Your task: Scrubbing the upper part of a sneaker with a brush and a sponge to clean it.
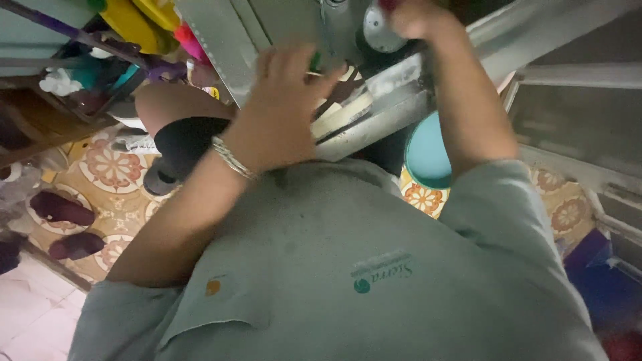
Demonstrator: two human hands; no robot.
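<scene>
**Head view: hands worked at a wet metal sink edge**

Head camera looked down past a grey-green shirt (348,267). The left hand (277,110), a bracelet (231,157) at its wrist, lay spread with loose fingers over a pale dish (341,113) at the steel sink rim (381,117), grasping nothing clearly. The right hand (418,17) was clenched on something red, mostly hidden, beside a round metal lid (378,30). The dish looked stiff, probably slippery and breakable; its rim seemed the safest hold. A teal basin (424,154) stood below.
</scene>
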